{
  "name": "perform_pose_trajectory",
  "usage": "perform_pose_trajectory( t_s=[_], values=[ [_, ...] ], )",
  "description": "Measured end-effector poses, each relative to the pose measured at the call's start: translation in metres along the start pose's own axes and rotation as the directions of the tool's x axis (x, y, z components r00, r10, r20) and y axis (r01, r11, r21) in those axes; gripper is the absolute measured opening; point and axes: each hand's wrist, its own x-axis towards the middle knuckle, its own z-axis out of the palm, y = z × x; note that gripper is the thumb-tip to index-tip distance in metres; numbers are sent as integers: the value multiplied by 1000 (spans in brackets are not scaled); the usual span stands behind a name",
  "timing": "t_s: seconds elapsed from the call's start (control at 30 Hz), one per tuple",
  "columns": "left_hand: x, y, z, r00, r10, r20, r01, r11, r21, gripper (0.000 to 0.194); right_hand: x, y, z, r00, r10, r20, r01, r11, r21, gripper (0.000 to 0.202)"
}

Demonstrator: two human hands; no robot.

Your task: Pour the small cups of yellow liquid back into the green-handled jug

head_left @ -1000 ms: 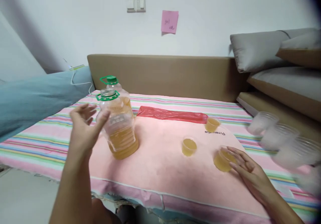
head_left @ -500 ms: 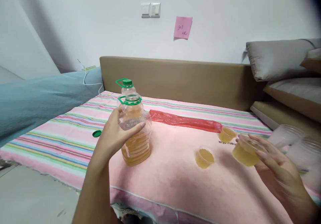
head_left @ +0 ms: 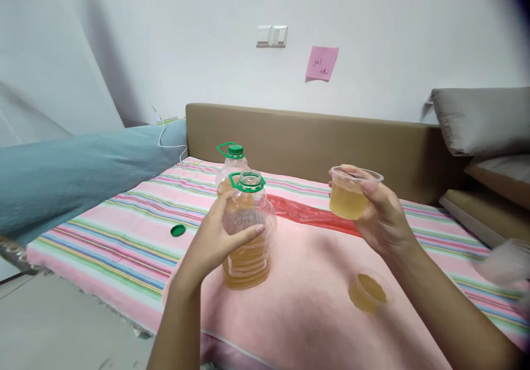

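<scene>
My left hand (head_left: 226, 232) is wrapped round the side of a clear plastic jug (head_left: 248, 268) of amber liquid, which stands uncapped on the pink cloth (head_left: 290, 298). Raised above the cloth on the right, my right hand (head_left: 383, 210) grips a clear plastic cup (head_left: 348, 200) of yellowish liquid, held nearly upright. Below it on the cloth stands another filled cup (head_left: 368, 292). A second jug (head_left: 234, 165) with a green cap is partly hidden behind the first. Left of my left hand lies a loose green cap (head_left: 178, 230).
A red plastic bag (head_left: 302, 212) stretches across the cloth behind the cups. Blurred empty cups (head_left: 507, 262) are at the right edge. Cushions (head_left: 484, 119) are piled at the back right, and a brown headboard (head_left: 310, 138) runs along the wall.
My right hand has lifted the cup and carried it left, towards the jug. My left hand stays on the jug. The view has shifted, moving the scene right and down.
</scene>
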Motion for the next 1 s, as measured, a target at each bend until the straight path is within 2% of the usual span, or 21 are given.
perform_pose_trajectory(
  t_s=[0.17,0.37,0.7,1.0],
  values=[
    [-6,2,2,999,-37,-34,37,999,4,68,23,7,38,995,19,94,-28,995,95,53],
    [-9,7,3,999,-48,-14,48,999,-1,73,40,18,63,986,24,163,-38,996,82,57],
    [-12,10,2,994,-108,-25,110,990,93,81,41,24,86,922,21,386,-31,999,18,51],
    [-12,13,1,995,-92,-29,94,992,81,74,41,17,90,907,8,421,-14,1000,10,48]
  ],
)
